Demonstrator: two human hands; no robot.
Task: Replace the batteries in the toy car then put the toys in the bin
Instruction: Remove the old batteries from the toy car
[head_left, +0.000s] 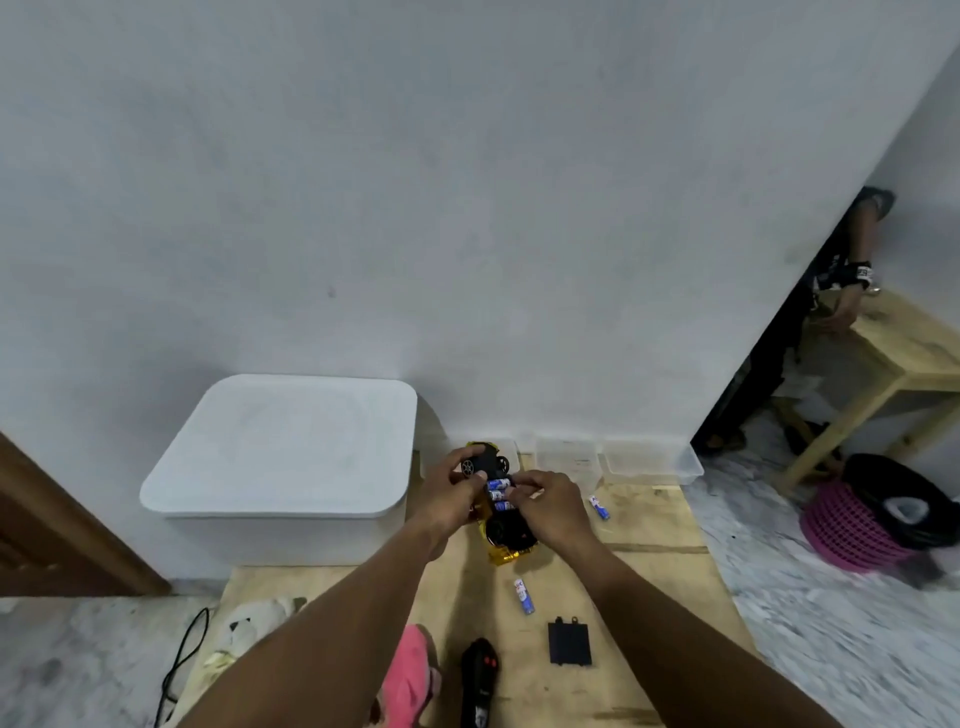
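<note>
A yellow toy car (506, 552) lies upside down on the wooden table (654, 561), its black underside up and blue-white batteries (498, 486) showing in the open compartment. My left hand (453, 498) grips the car's far end by a wheel. My right hand (551, 512) has its fingertips pinched on a battery in the compartment. Two loose batteries lie on the table, one (598, 506) right of the car and one (524, 596) nearer me. The black battery cover (570, 644) lies flat nearby. A white bin with its lid on (283, 457) stands at the left.
A black remote control (480, 680), a pink toy (408, 675) and a white plush toy (249, 623) lie at the table's near edge. Clear plastic trays (644, 457) line the wall. A pink basket (852, 525) and another person at a wooden table (904, 353) are on the right.
</note>
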